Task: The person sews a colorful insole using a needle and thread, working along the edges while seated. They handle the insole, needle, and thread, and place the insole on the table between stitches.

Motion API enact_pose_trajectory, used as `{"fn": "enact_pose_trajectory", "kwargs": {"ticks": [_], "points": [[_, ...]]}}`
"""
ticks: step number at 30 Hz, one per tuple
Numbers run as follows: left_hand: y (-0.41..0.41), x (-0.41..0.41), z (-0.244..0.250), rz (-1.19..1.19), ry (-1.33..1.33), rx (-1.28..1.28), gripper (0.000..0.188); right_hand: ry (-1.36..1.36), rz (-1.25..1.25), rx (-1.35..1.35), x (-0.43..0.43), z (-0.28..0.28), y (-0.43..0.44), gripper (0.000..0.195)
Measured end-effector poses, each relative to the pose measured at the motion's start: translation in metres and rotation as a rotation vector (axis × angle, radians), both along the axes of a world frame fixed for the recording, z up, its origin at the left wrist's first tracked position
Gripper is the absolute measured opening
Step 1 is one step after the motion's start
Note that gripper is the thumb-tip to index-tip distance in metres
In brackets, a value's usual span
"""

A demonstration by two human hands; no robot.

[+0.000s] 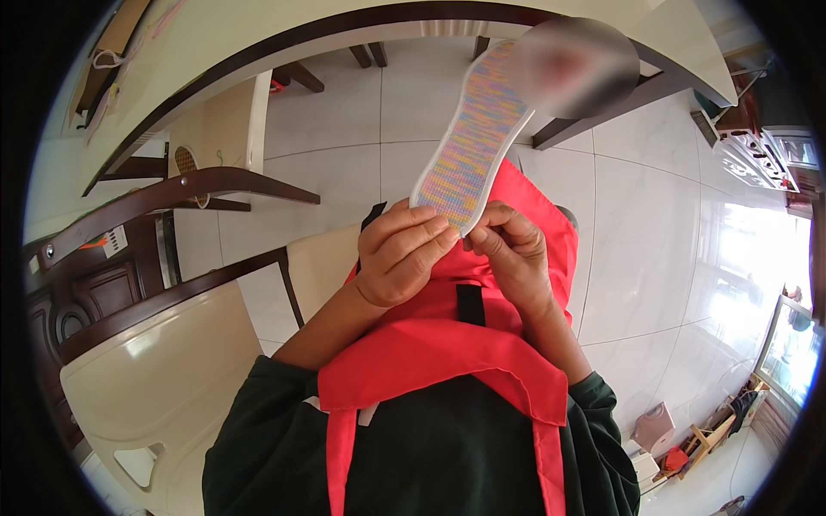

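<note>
A multicoloured woven insole (pixel 474 138) with a white edging stands out in front of me, above the lap of my red apron (pixel 445 355). My left hand (pixel 406 251) grips its narrower near end, with several fingers lying across the patterned face. At the right side of that same end, my right hand (pixel 513 248) has thumb and forefinger pinched together at the white edging. Whether a needle or thread is between those fingertips cannot be told. A blurred round patch covers part of the view beside the insole's far end.
A cream table (pixel 213 48) with a dark edge curves across the front. Cream chairs with dark wooden frames, one with a backrest (pixel 161 380), stand at the left. Another patterned insole (pixel 186 161) lies on a chair seat. Right are a broom (pixel 706 128) and a pink stool (pixel 654 427).
</note>
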State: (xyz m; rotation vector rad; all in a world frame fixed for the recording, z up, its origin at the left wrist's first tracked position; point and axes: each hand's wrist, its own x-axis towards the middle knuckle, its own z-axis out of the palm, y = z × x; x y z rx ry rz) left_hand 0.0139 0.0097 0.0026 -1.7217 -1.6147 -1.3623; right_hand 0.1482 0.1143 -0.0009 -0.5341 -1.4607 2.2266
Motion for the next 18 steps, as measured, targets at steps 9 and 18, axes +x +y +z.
{"fn": "enact_pose_trajectory", "kwargs": {"ticks": [9, 18], "points": [[0.002, 0.004, -0.001, -0.160, -0.878, -0.164, 0.020, -0.068, -0.101, -0.011, -0.003, -0.008, -0.001, 0.006], [0.002, -0.006, -0.001, -0.409, -2.311, -0.484, 0.024, -0.106, -0.107, -0.011, 0.000, -0.027, 0.005, 0.009]]}}
